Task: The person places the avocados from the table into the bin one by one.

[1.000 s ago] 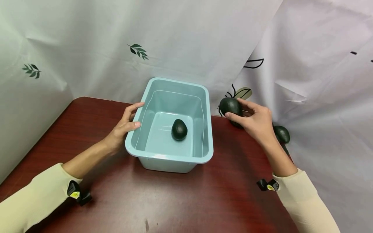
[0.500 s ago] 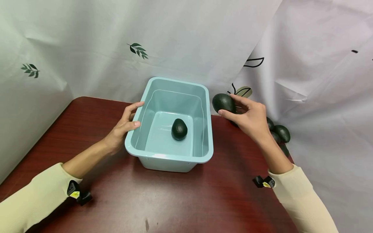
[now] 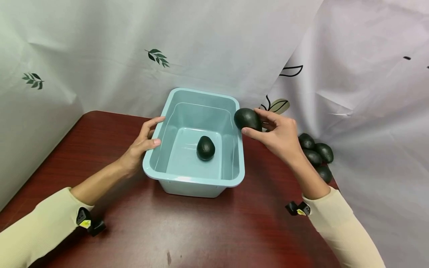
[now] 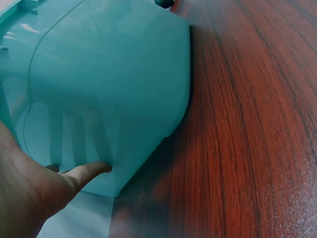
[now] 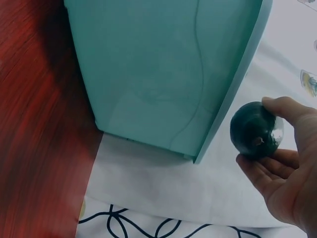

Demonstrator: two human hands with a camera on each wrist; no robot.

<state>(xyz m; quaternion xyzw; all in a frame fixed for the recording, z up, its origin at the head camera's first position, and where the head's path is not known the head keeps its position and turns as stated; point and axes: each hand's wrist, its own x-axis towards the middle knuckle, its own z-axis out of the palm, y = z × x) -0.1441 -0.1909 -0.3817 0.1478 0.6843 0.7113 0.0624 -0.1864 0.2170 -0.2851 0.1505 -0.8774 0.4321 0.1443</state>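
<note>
A light blue plastic tub [image 3: 193, 181] stands on the table, with one dark green avocado [image 3: 206, 148] lying on its floor. At the tub's left side, my left hand [image 3: 140, 147] holds the rim, thumb and index finger over the edge. Its other fingertips touch the outer wall in the left wrist view, below the rim. My right hand [image 3: 278, 136] pinches a second avocado [image 3: 247, 119] between thumb and fingers. In the head view that avocado overlaps the tub's right rim; the right wrist view shows the held avocado [image 5: 255, 130] beside the rim, outside the wall.
Several more avocados [image 3: 312, 158] lie in a cluster at the table's right edge, past my right forearm. White cloth [image 3: 207, 44] with printed leaves hangs behind and along the sides. The reddish-brown wooden table [image 3: 201, 230] extends in front of the tub.
My right hand has carried its avocado leftward from the table's back right to the tub's right rim, uncovering more of the avocado cluster. My left hand and the tub have stayed put.
</note>
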